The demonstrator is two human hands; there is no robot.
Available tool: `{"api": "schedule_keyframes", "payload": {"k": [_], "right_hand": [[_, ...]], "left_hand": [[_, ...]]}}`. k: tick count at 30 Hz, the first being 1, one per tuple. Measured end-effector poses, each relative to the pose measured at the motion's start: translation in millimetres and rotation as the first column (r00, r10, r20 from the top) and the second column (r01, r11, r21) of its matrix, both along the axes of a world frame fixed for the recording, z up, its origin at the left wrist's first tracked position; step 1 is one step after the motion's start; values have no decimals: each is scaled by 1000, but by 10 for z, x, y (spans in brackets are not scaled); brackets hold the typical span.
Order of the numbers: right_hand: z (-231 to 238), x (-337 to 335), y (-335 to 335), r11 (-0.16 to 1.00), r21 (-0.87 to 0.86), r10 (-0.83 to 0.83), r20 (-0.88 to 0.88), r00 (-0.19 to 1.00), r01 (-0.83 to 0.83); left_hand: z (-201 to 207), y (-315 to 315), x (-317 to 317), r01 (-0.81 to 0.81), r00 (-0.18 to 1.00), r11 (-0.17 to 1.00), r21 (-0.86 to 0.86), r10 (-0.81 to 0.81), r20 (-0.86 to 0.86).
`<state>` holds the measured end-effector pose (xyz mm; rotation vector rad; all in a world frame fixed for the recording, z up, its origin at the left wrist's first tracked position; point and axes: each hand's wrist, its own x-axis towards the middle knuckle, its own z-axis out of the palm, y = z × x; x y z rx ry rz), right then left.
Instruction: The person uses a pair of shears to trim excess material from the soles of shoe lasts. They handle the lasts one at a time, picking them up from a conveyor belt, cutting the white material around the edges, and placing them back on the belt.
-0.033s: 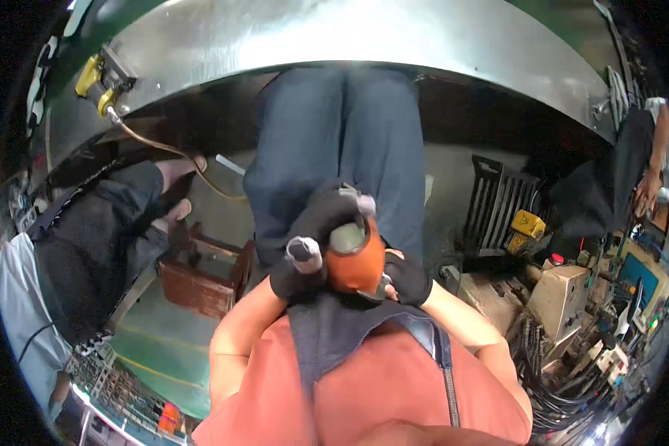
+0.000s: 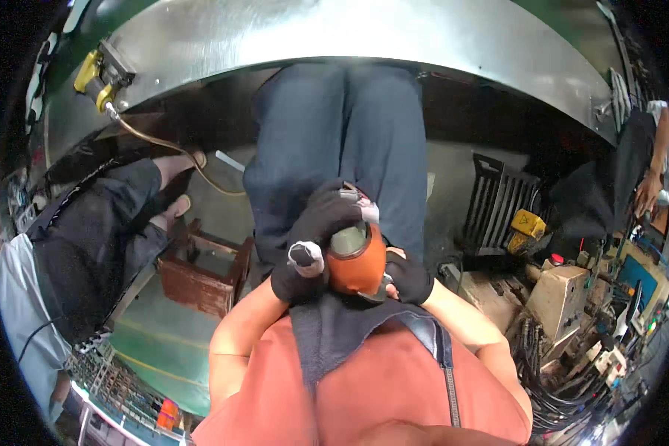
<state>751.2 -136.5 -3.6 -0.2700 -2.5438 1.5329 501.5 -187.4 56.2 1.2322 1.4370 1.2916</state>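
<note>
Over my lap I hold an orange leather-like shoe, with a pale grey-green form showing in its dark-rimmed opening. My left hand, in a black glove with pale fingertips, is closed around the shoe's left and far side. Beside the shoe's right near edge is my right hand, also black-gloved with bare or pale fingertips. Its fingers are pinched on a small greyish metal-looking piece against the shoe; what that piece is cannot be made out. A dark cloth lies across my front below the shoe.
A metal bench curves across the far side, with a yellow-black power tool and hose at its left. A brown wooden stool and a seated person are left. A dark slatted chair and machinery stand right.
The far fingers of my left hand have shifted slightly at the shoe's far end. The shoe and my right hand stay almost where they were.
</note>
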Motion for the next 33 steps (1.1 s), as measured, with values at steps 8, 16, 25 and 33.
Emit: {"api": "schedule_keyframes", "payload": {"k": [8,16,25,33], "right_hand": [[218,-123,154,978,-196,86,55,995,-74],[-308,43,-33,935,-355,72,140,988,-18],[-224,0,-4,977,-210,67,114,991,-42],[1081,-670,682,962,-252,-44,226,973,102]], "left_hand": [[-4,99,-9,-134,978,989,66,121,169],[-46,237,7,-81,996,995,64,79,33],[-249,244,13,-254,878,964,82,195,437],[-618,298,-117,-201,708,957,-210,290,644]]}}
